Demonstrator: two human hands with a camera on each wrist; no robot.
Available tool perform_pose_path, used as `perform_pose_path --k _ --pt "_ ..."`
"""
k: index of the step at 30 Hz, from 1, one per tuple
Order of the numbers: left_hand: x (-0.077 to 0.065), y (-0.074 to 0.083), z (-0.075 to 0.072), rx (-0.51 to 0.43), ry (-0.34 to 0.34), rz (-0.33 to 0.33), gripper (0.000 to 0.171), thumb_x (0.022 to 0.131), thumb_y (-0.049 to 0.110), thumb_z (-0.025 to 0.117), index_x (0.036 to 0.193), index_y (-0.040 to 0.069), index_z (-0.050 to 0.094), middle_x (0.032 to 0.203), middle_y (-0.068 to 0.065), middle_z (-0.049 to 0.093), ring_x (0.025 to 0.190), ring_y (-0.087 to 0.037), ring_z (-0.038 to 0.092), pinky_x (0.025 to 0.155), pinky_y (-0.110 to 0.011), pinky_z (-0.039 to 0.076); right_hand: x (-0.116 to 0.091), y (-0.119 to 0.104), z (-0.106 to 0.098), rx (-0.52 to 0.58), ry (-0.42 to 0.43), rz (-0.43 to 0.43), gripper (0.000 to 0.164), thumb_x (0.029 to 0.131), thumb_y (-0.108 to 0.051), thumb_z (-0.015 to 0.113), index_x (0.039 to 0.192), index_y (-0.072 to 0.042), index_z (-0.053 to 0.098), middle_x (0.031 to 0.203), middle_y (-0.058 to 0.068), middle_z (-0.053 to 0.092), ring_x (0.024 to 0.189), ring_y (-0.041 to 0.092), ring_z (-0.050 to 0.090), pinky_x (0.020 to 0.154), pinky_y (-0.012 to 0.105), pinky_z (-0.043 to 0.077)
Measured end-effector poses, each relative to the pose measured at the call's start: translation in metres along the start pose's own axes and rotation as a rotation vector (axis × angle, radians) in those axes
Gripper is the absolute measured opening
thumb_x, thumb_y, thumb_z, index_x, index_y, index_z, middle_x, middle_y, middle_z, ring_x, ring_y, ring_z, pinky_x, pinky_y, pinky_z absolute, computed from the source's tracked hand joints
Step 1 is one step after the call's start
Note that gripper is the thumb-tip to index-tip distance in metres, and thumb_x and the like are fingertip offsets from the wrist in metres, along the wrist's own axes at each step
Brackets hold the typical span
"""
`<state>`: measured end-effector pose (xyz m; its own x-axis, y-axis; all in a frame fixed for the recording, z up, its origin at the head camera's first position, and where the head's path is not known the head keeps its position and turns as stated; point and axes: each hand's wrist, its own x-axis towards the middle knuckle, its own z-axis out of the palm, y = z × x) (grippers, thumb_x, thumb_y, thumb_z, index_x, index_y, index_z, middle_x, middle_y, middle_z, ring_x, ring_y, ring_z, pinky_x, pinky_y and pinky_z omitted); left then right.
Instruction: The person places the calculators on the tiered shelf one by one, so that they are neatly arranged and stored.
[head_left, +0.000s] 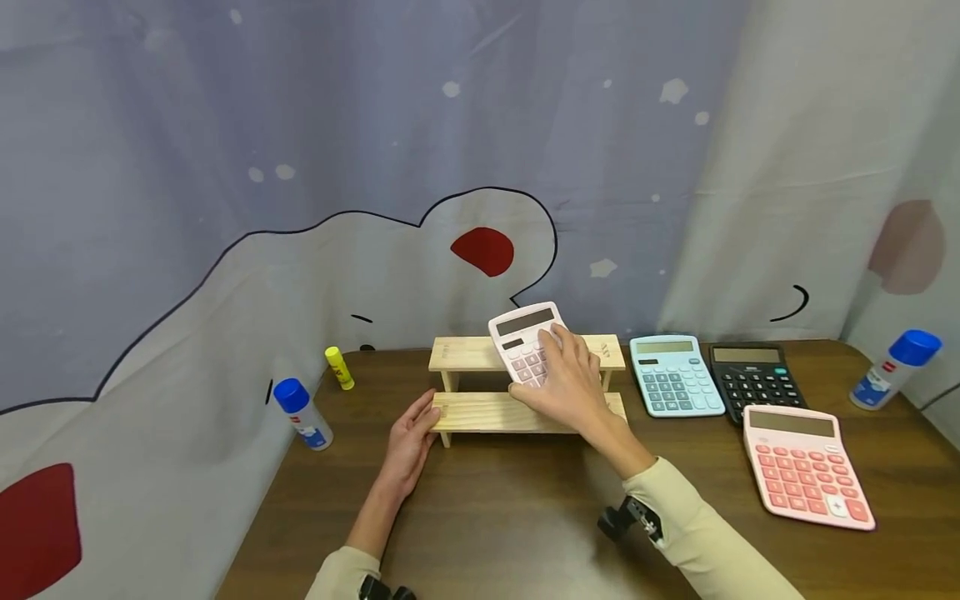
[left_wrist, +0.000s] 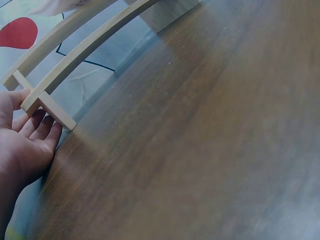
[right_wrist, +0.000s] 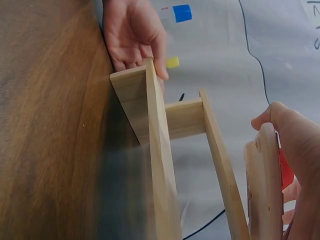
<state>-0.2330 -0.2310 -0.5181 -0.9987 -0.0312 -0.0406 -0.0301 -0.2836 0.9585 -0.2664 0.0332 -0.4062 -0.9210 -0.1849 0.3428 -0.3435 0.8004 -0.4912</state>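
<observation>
A two-tier wooden shelf (head_left: 480, 410) stands on the table. At its left end my left hand (head_left: 410, 439) grips the lower board, thumb on top and fingers beneath, as the left wrist view also shows at the board end (left_wrist: 37, 100). Above the tiers my right hand (head_left: 564, 379) holds a pale pink calculator (head_left: 525, 321) by its right side and lower part, tilted with its screen end up. From the right wrist, the calculator (right_wrist: 262, 180) appears edge-on beside the upper board (right_wrist: 222, 165). Part of its keypad is hidden behind the fingers.
Right of the shelf lie a light blue calculator (head_left: 677, 383), a black calculator (head_left: 753, 375) and a larger pink calculator (head_left: 806, 467). A blue-capped bottle (head_left: 303, 417) and a yellow glue stick (head_left: 340, 368) stand at left. Another blue-capped bottle (head_left: 892, 371) stands far right. A printed curtain (head_left: 405, 283) hangs behind.
</observation>
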Motion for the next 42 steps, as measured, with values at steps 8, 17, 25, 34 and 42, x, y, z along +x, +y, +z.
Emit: perform_pose_path --k 8,17,25,34,42 --pt "-0.001 0.0 0.0 0.006 0.009 -0.003 0.06 0.102 0.02 0.058 0.155 0.005 0.033 0.159 -0.018 0.033 0.141 -0.022 0.039 0.096 -0.017 0.048 0.011 -0.013 0.011 -0.012 -0.049 -0.014 0.09 0.066 -0.052 0.071 0.143 -0.012 0.046 0.152 0.015 0.036 0.134 0.036 0.035 0.103 0.056 0.031" --pt "0.001 0.0 0.002 0.02 0.013 -0.005 0.061 0.101 0.021 0.059 0.155 0.006 0.034 0.16 -0.017 0.033 0.144 -0.024 0.037 0.097 -0.017 0.048 0.023 -0.028 0.022 -0.046 -0.056 -0.032 0.084 0.065 -0.051 0.071 0.137 -0.013 0.05 0.15 0.015 0.038 0.13 0.037 0.037 0.101 0.055 0.032" --pt "0.002 0.0 0.002 0.013 0.017 -0.009 0.061 0.101 0.021 0.06 0.155 0.006 0.035 0.16 -0.017 0.033 0.142 -0.021 0.039 0.096 -0.017 0.048 0.028 -0.03 0.03 -0.094 -0.051 -0.037 0.085 0.066 -0.054 0.071 0.136 -0.012 0.052 0.149 0.015 0.041 0.128 0.037 0.038 0.099 0.055 0.034" --pt "0.0 0.0 0.003 -0.039 0.015 0.0 0.06 0.101 0.016 0.059 0.154 0.003 0.034 0.157 -0.02 0.035 0.125 -0.007 0.054 0.096 -0.018 0.049 0.025 -0.029 0.029 -0.15 -0.114 -0.067 0.09 0.075 -0.065 0.068 0.145 -0.013 0.046 0.156 0.019 0.034 0.146 0.047 0.023 0.115 0.06 0.025" --pt "0.0 0.0 0.002 -0.029 0.014 -0.001 0.061 0.101 0.017 0.06 0.154 0.004 0.034 0.158 -0.018 0.035 0.127 -0.008 0.053 0.096 -0.018 0.05 0.015 -0.013 0.016 -0.072 -0.115 -0.043 0.094 0.08 -0.073 0.061 0.149 -0.012 0.043 0.158 0.018 0.031 0.147 0.039 0.026 0.117 0.058 0.024"
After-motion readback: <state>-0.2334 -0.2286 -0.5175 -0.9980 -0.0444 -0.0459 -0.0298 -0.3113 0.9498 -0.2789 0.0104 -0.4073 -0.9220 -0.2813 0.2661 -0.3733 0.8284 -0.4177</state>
